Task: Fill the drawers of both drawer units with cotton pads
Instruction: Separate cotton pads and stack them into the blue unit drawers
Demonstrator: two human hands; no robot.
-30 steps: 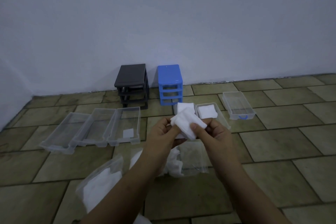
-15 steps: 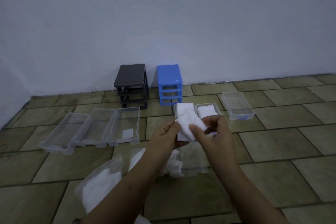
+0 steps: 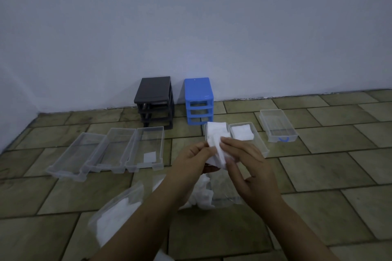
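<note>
Both hands meet over the tiled floor point(image 3: 318, 207), working a small stack of white cotton pads point(image 3: 216, 150). The left hand point(image 3: 191, 161) holds the stack from the left side with curled fingers, while the right hand point(image 3: 248, 163) pinches its upper edge between thumb and fingertips — the pads sit folded between the two.

Against the wall point(image 3: 191, 27) stand two small drawer units, side by side and apart: a black unit point(image 3: 154, 101) on the left and a blue unit point(image 3: 198, 100) on the right, both with their drawer slots open.

Three clear drawers point(image 3: 110, 150) lie in a row left of the hands, touching one another; the rightmost holds a single white pad point(image 3: 150, 157) near its front. Just beyond the hands sit two more clear drawers: one point(image 3: 212, 131) largely hidden behind the held stack and showing white pads, the other point(image 3: 251, 137) with a stack of pads at its far end. A third clear drawer with a blue handle point(image 3: 277, 126) lies further right, apart from them.

Below the hands, an opened clear plastic bag point(image 3: 216, 193) holds loose pads (crumpled-looking), and another bag of pads point(image 3: 114, 216) lies at lower left, partly under the left forearm.
</note>
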